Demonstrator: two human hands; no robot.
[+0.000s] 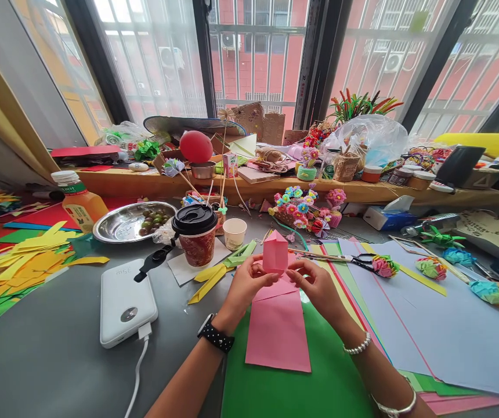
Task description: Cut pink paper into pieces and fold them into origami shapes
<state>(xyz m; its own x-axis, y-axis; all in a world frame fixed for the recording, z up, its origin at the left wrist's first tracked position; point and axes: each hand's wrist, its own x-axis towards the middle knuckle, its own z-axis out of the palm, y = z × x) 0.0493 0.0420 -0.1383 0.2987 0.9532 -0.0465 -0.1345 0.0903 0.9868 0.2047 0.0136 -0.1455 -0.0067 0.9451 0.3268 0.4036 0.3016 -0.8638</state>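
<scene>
A small folded pink paper piece (275, 253) is held up between my two hands, above a green sheet (336, 371). My left hand (248, 283) pinches its lower left edge between thumb and fingers. At its lower right edge, the thumb and fingers of my right hand (313, 284) grip the paper. Below them a larger pink paper sheet (277, 342) lies on the green one, its top part partly hidden by my hands and the folded piece.
Left of my hands stand a lidded coffee cup (195, 235), a paper cup (234, 233) and a white power bank (127, 302). Black scissors (358, 259) and paper flowers (432, 267) rest on pale sheets (454, 325) at the right. Yellow strips (27, 255) pile up far left.
</scene>
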